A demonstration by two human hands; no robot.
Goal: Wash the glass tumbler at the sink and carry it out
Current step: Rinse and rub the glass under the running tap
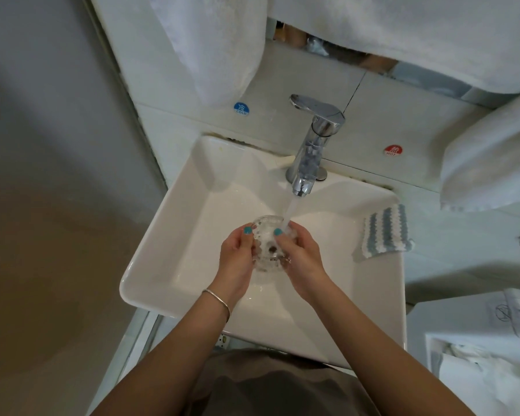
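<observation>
The clear textured glass tumbler (266, 244) is held over the white square sink (174, 235), its rim pointing away from me. My left hand (236, 259) grips its left side with the thumb on top. My right hand (300, 258) grips the right side, thumb on the glass too. Water runs from the chrome faucet (311, 145) and lands on my right fingers by the tumbler's rim. The drain shows through the glass.
A blue-and-white striped cloth (386, 231) lies on the sink's right rim. White towels (210, 40) hang above and to the right (490, 163). Cold (241, 109) and hot (393, 150) stickers mark the tiled ledge. A wall stands on the left.
</observation>
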